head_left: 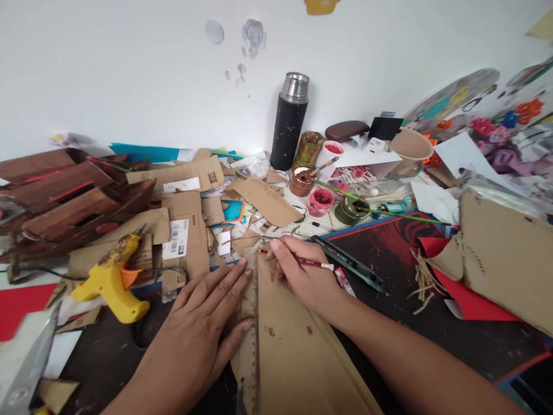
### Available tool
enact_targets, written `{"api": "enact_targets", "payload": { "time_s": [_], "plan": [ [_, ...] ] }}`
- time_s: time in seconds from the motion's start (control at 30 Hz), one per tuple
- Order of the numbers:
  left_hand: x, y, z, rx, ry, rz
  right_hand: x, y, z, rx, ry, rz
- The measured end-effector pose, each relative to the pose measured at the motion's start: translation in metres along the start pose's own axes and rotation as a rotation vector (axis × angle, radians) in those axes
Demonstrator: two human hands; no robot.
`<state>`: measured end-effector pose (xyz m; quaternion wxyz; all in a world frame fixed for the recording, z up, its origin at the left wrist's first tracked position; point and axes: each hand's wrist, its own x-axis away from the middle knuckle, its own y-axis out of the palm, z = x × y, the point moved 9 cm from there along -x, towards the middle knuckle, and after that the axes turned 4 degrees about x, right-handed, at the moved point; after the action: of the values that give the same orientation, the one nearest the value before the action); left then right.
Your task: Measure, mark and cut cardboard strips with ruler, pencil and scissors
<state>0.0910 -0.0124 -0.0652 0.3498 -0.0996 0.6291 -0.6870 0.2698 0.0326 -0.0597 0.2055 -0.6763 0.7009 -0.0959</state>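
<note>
My left hand [207, 323] lies flat with its fingers stretched out, pressing a clear ruler [249, 363] down along the left part of a brown cardboard piece [306, 363]. In my right hand [305, 276] a red pencil [314, 263] is gripped, its back end pointing right. That hand rests on the cardboard near its far end, beside the ruler. The pencil's tip is hidden by my fingers. A few dark red stains mark the cardboard. A dark green box cutter [349, 265] lies just to the right of my right hand.
A yellow glue gun [113, 282] lies left of my left hand, with scissors [32, 363] nearer me. Cardboard scraps [185, 230] cover the back left. Open paint jars [320, 202] and a black thermos [289, 124] stand behind. A cardboard box [510, 253] sits at right.
</note>
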Motion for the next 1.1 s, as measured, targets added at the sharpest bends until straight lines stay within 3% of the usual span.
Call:
{"api": "enact_targets", "payload": {
  "time_s": [0.47, 1.1],
  "plan": [
    [0.0, 0.001, -0.002, 0.012, -0.021, -0.018, 0.002, 0.002, -0.007, 0.021, -0.019, -0.051],
    [0.0, 0.003, -0.001, 0.022, -0.025, -0.042, 0.013, 0.01, -0.029, 0.23, -0.092, -0.252]
  ]
}}
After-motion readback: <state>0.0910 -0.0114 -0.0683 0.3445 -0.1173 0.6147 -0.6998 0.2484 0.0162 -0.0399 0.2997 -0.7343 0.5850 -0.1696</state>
